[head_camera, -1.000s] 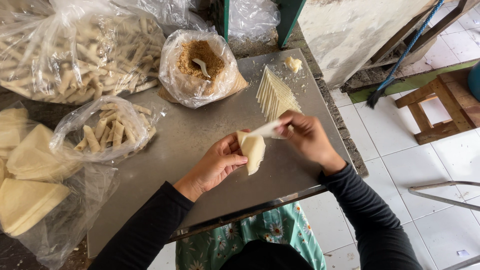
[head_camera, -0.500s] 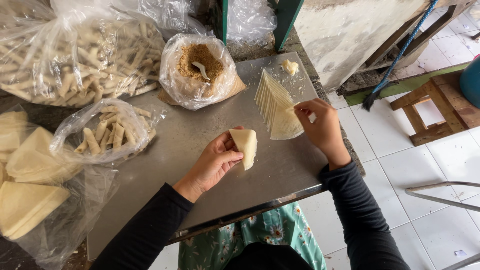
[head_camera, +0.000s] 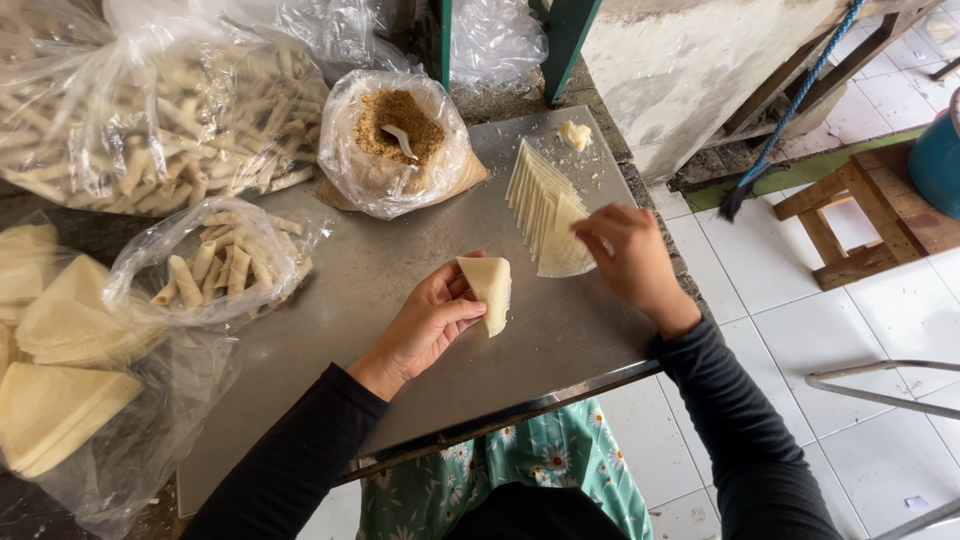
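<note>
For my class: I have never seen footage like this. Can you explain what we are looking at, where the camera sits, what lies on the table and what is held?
No machine here: a person works with two bare hands, filmed by a camera on their head looking down. The left hand holds a folded pale wrapper. The right hand touches a fanned stack of wrappers on the metal table. Also there: a bag of brown crumbs with a spoon, and a small bag of finished rolls.

One head-worn camera looked steeply down from close above the metal table (head_camera: 400, 330). The table ran from lower left to upper centre, and tiled floor (head_camera: 850, 330) filled the right side.
</note>
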